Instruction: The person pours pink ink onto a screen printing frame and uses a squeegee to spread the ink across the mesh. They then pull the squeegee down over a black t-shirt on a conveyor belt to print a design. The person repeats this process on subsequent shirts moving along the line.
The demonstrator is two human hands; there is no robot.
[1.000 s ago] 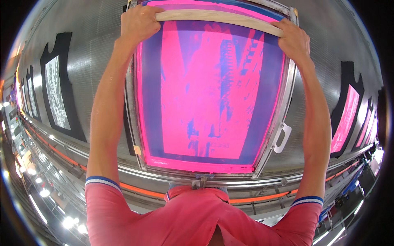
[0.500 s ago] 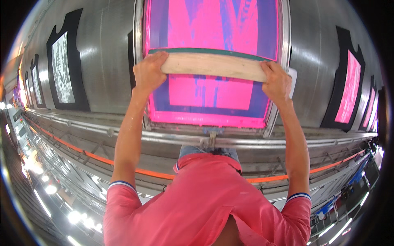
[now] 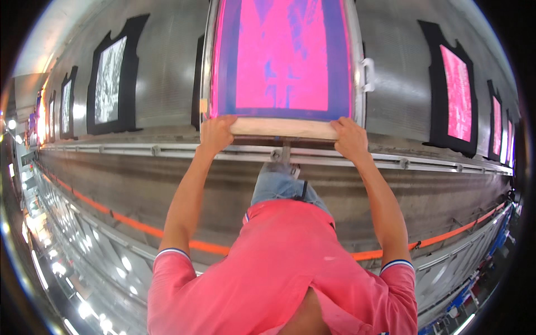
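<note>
A wooden-handled squeegee lies across the near end of a printing screen. My left hand grips its left end, and my right hand is wrapped round its right end. The squeegee's blade is hidden from this side. Beyond the handle, the screen's blue-violet mesh surrounds a bright pink inked area with bluish streaks. A metal frame borders the mesh, and a white handle-like piece sticks out on its right.
Black garment pieces with grey-white prints lie on the metal table to the left. Others with pink prints lie to the right. A metal rail runs along the near edge, with an orange bar below it.
Both hands have drawn the squeegee toward me, from partway up the screen to its near end. More of the pink area now shows beyond the handle.
</note>
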